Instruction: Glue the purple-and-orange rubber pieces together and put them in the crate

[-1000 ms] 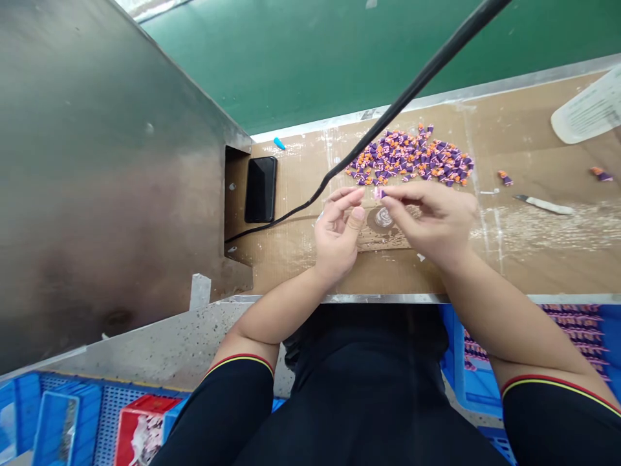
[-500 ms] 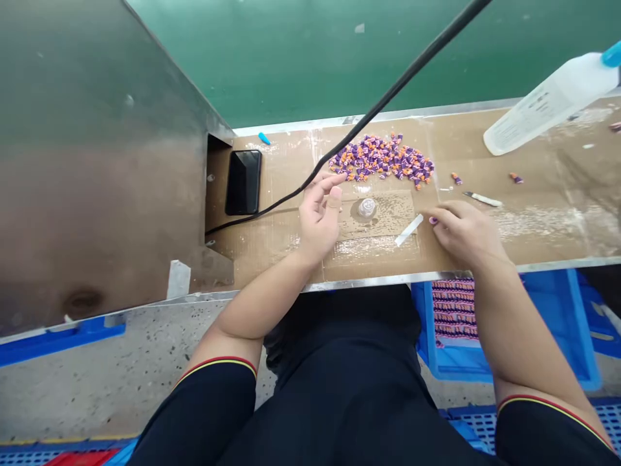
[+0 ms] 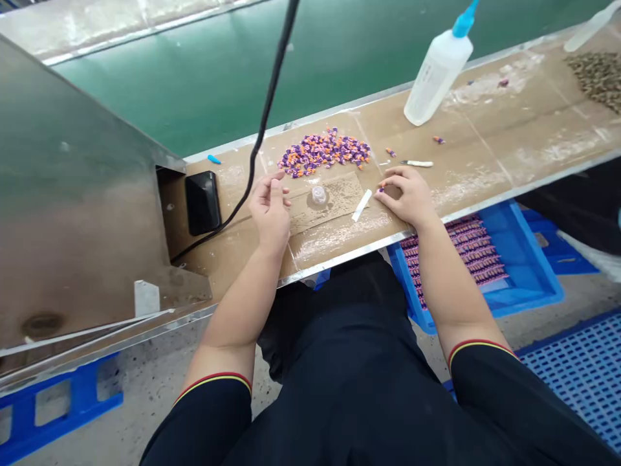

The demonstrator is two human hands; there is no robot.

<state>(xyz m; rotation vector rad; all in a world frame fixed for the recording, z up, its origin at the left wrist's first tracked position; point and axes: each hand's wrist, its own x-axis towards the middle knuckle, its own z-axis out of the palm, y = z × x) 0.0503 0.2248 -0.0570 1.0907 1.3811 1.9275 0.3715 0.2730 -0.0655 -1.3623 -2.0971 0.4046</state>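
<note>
My right hand (image 3: 405, 194) pinches a small purple and orange piece (image 3: 381, 189) between thumb and fingertips, just right of a white strip (image 3: 361, 205). My left hand (image 3: 272, 210) is raised over the left end of a cardboard piece (image 3: 334, 200), palm turned inward, with its thumb and fingers curled near each other; whether something small is between them cannot be made out. On the cardboard between both hands sits a small clear round container (image 3: 319, 195). Behind it lies a pile of purple and orange pieces (image 3: 325, 152).
A black phone (image 3: 202, 202) and blue cap (image 3: 214, 159) lie at left, near a hanging black cable (image 3: 264, 110). At right are a knife (image 3: 417, 164), a white bottle (image 3: 436, 77) and loose pieces. A blue crate (image 3: 528, 272) with rows of pieces stands below the bench edge.
The head view has turned, so the bench now slants and more of its right side shows. My right hand's fingers have curled more around the small piece.
</note>
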